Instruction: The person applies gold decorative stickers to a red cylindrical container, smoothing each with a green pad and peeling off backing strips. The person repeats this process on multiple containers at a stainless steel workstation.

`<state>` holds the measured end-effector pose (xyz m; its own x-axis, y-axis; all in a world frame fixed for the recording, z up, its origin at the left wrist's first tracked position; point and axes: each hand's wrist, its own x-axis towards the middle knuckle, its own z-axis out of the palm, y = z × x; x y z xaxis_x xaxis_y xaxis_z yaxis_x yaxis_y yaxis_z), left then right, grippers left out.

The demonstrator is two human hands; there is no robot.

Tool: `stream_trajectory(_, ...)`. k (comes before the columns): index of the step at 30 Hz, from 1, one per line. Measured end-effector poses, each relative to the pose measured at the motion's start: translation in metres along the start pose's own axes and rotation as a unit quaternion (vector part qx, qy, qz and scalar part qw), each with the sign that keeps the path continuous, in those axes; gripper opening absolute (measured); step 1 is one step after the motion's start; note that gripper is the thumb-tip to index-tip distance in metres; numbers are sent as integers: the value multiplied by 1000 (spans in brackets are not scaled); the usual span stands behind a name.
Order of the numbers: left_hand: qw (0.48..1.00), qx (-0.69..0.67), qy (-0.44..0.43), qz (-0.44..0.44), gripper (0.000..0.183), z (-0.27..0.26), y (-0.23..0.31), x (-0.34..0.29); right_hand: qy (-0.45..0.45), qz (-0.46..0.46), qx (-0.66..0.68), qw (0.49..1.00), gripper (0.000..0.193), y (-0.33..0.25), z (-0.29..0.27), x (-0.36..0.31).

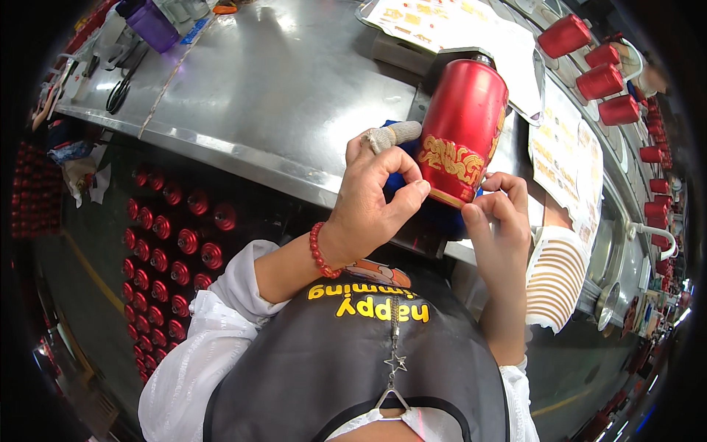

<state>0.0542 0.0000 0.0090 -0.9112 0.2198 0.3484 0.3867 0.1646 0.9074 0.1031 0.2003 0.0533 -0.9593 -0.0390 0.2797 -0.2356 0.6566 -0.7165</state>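
Observation:
A glossy red bottle (467, 110) with a gold dragon pattern lies tilted in a holder at the table's front edge, its narrow neck pointing away from me. At the near left of its base, my left hand (375, 184) is closed, thumb and forefinger pinched together. Cloth finger covers (394, 135) sit on fingers of that hand, and one reaches the bottle's left side. My right hand (504, 221) is closed at the lower right edge of the bottle, thumb and curled fingers close together. Whatever either pinch holds is too small to make out. Something blue (442, 218) shows beneath the bottle.
Sheets of gold-printed decals (567, 155) lie right of the bottle, with a striped sheet (557, 276) hanging beside them. Red bottles (600, 79) stand along a line at the right. Many more (188, 241) fill the floor at left. Scissors (121, 90) and a purple cup (151, 26) rest on the metal table.

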Motion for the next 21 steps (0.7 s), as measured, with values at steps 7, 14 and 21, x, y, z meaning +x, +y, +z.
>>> stream_trajectory(7,1000,8,-9,-13,11,1,4,0,1,4,10,1000,18,4,-1,-1)
stream_trajectory(14,1000,21,2,13,11,3,2,0,5,18,25,1000,18,3,0,0)
stream_trajectory(21,1000,20,-12,-6,12,1,3,-1,4,15,20,1000,18,6,2,0)
